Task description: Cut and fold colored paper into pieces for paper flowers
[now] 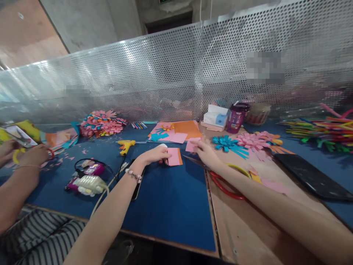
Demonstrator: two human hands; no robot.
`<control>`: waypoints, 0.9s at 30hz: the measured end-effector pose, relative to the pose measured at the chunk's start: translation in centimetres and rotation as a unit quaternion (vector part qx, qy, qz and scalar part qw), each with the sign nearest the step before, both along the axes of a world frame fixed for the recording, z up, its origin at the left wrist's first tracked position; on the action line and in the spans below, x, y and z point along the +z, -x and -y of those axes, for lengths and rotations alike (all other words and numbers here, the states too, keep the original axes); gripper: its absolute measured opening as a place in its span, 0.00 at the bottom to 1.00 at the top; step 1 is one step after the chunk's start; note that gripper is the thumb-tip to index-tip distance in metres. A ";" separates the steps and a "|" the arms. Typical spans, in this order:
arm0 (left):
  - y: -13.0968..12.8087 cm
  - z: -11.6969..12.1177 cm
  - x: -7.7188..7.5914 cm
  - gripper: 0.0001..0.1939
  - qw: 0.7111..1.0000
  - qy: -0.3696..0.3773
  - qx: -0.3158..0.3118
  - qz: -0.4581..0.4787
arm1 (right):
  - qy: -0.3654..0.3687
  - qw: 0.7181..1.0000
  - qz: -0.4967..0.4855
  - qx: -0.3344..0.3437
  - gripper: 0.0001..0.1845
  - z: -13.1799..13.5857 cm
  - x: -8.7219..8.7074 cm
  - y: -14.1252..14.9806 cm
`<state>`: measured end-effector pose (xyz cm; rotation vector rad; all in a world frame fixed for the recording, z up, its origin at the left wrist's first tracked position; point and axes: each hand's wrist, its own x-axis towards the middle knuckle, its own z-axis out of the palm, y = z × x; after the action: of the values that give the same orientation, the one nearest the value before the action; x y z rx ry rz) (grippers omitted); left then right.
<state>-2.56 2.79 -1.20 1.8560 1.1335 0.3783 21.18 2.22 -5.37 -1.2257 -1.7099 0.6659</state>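
My left hand (157, 154) pinches a small stack of paper pieces (174, 157), pink on top with an orange edge showing at the right. To its right, my right hand (202, 149) has its fingers closed on a separate pink paper piece (190, 145). Scissors with red and yellow handles (228, 189) lie beneath my right forearm, their blades pointing toward the paper stack. Behind my hands are pink and orange paper sheets (188, 129) and cut blue paper (159, 137). A dark phone (137, 187) is partly hidden under my left wrist.
A yellow glue gun (126, 146) and a power strip with plugs (89, 180) sit left. Paper flowers (252, 143), a purple cup (237, 117), a tissue pack (216, 117) and a black pouch (313, 175) are right. Another person's hands (30, 156) hold scissors at far left.
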 end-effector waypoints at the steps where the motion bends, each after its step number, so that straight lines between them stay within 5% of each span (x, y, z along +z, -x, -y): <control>1: 0.0 0.1 0.1 0.13 1.000 0.003 -0.008 0.011 | 0.005 1.000 -0.015 -0.004 0.22 -0.3 -0.1 0.0; 8: -0.9 0.3 -0.4 0.15 0.995 0.068 -0.070 0.027 | 0.025 0.996 0.046 -0.073 0.20 -4.8 0.5 0.4; 17: -0.8 -0.2 -0.9 0.14 0.996 0.019 -0.080 -0.022 | 0.029 0.977 0.202 -0.065 0.17 -10.7 3.1 5.5; 27: -0.4 -0.6 -0.8 0.13 0.994 0.038 -0.101 -0.017 | -0.017 0.906 0.418 -0.067 0.16 -9.8 3.5 6.3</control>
<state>-2.16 3.41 -2.01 1.8960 0.9583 0.1866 14.83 12.05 -1.82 -1.7305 -2.2633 -0.0142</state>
